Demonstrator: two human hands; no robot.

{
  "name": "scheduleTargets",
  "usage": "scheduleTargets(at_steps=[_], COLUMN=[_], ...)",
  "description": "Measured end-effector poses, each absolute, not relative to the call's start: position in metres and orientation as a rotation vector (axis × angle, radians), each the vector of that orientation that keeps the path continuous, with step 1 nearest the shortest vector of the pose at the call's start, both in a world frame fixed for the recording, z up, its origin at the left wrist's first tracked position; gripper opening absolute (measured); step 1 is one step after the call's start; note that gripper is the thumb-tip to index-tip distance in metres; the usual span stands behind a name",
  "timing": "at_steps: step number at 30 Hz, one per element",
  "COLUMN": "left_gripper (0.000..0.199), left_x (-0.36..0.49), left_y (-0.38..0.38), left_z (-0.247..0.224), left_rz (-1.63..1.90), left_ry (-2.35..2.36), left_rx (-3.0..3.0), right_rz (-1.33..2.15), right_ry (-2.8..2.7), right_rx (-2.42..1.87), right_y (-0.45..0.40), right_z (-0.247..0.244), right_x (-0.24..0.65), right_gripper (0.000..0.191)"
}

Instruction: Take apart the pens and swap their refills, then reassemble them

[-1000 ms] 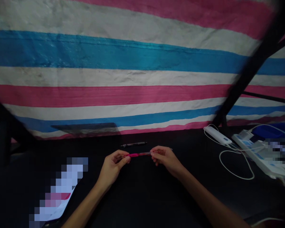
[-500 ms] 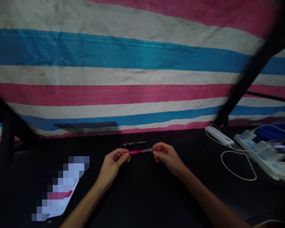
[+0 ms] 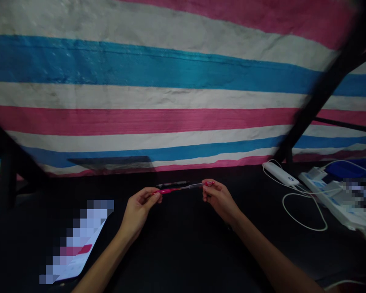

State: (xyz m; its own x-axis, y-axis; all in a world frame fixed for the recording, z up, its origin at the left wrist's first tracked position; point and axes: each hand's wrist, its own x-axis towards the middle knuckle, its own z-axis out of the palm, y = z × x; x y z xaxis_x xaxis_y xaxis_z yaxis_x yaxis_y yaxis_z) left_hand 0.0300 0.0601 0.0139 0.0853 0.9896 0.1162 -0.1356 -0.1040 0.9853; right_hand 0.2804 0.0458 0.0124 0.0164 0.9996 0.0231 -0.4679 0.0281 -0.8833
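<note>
A red pen with a clear barrel (image 3: 195, 186) stretches between my two hands, above the black tabletop and tilted slightly up to the right. My left hand (image 3: 142, 207) pinches its red grip end between thumb and fingers. The other end, also red, is pinched in my right hand (image 3: 219, 199). Between the red grip and the clear barrel a thinner reddish section shows; whether the two parts are separated I cannot tell. Just behind lies a dark pen (image 3: 172, 184) on the table, close to the red one.
To the left lies a phone (image 3: 84, 260) with a lit screen, partly pixelated. At the right are a white power bank (image 3: 280, 174), a power strip (image 3: 332, 201), looping white cables (image 3: 305, 230) and a blue object (image 3: 350, 167). Striped sheeting (image 3: 171, 122) hangs behind, between dark frame bars (image 3: 320, 101).
My hands have moved farther apart and slightly up, the left going left and the right going right. More of the red pen's length shows between them.
</note>
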Motion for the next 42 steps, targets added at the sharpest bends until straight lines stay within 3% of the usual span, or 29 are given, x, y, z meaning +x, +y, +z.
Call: scheduleTargets(at_steps=[42], left_gripper=[0.021], left_x=[0.0307], left_y=[0.0611], left_z=[0.0136], left_rz=[1.28], left_ry=[1.004], left_rx=[1.267], right_rz=[1.356], right_ry=[-0.895], right_rx=[-0.848], right_y=[0.0442], right_z=[0.011], right_x=[0.2786], right_gripper=[0.022])
